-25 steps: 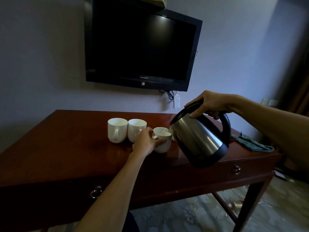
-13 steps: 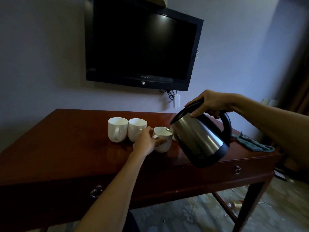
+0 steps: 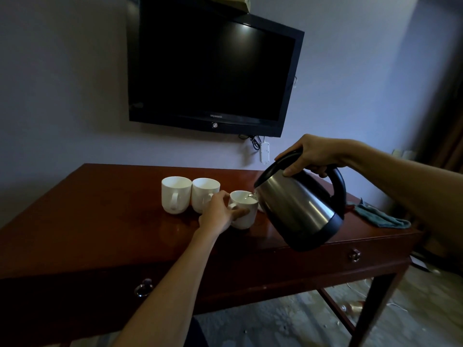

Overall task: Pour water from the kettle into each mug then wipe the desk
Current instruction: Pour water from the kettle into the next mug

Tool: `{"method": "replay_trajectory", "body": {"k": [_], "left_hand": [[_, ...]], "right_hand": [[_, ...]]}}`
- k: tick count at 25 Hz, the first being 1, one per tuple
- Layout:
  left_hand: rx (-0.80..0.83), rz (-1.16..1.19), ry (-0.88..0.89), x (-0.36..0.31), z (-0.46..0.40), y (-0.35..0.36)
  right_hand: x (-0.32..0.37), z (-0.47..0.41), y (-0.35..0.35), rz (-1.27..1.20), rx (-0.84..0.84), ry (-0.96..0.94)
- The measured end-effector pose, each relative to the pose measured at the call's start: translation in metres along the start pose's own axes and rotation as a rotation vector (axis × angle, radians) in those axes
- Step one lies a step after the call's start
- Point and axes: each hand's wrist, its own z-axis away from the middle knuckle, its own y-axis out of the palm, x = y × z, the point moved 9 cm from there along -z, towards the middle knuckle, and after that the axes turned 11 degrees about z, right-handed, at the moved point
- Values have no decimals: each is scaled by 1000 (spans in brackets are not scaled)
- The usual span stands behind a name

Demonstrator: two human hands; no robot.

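my right hand (image 3: pixel 313 154) grips the kettle (image 3: pixel 298 209) handle, spout tipped over the right mug (image 3: pixel 244 209) my left hand (image 3: pixel 220 214) grips.

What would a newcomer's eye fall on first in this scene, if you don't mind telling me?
Probably the steel kettle, tilted by the right hand with its spout over the rightmost white mug, which the left hand grips. Behind them a dark television fills the wall above the desk.
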Motion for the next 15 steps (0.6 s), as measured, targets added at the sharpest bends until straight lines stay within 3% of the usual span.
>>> {"method": "replay_trajectory", "body": {"k": [15], "left_hand": [[17,-8,12,0,0,1]], "right_hand": [[-2,-2,0,5,3,14]]}}
